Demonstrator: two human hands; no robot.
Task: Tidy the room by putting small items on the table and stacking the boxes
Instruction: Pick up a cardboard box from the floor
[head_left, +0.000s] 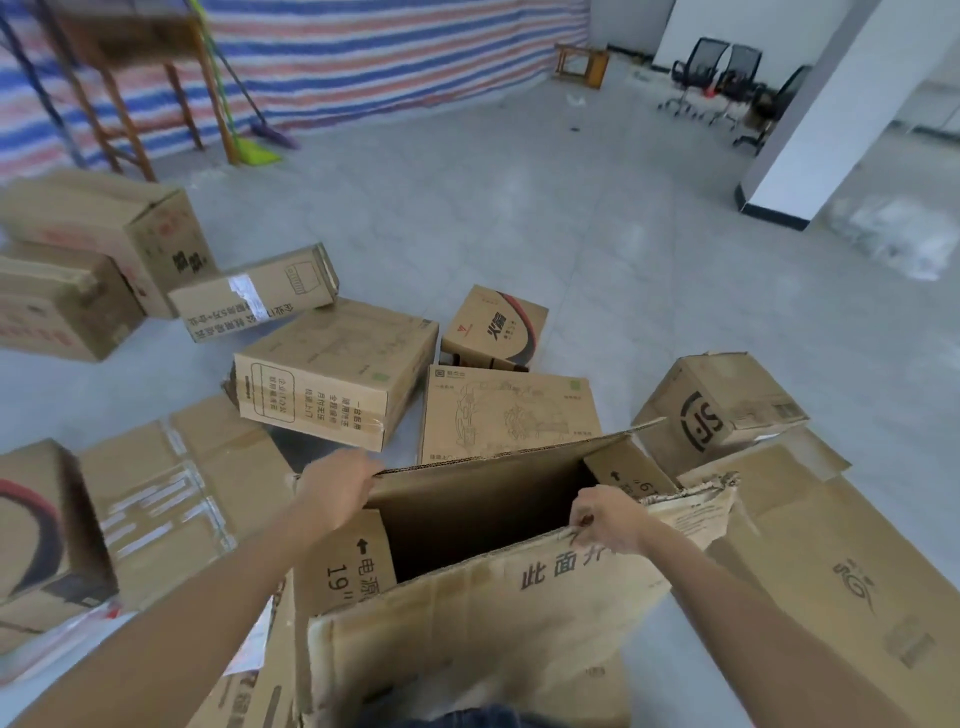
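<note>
A large open cardboard box (467, 613) stands right in front of me, its flaps up and its inside dark. My left hand (337, 488) grips the far left corner of its rim. My right hand (608, 519) pinches the top edge of the near flap, the one with black printed characters. Several other cardboard boxes lie scattered on the grey floor beyond: a long taped box (332, 369), a flat box with a line drawing (509, 410), a small box with red and black print (493, 325), and a box with a round black logo (722, 405).
Two stacked boxes (88, 260) lean at the left. Flattened cardboard (171, 493) lies at the left and more of it (831, 571) at the right. A wooden table (135, 62) and brooms stand by the striped tarp. Office chairs (722, 78) and a white pillar (810, 119) are at the far right.
</note>
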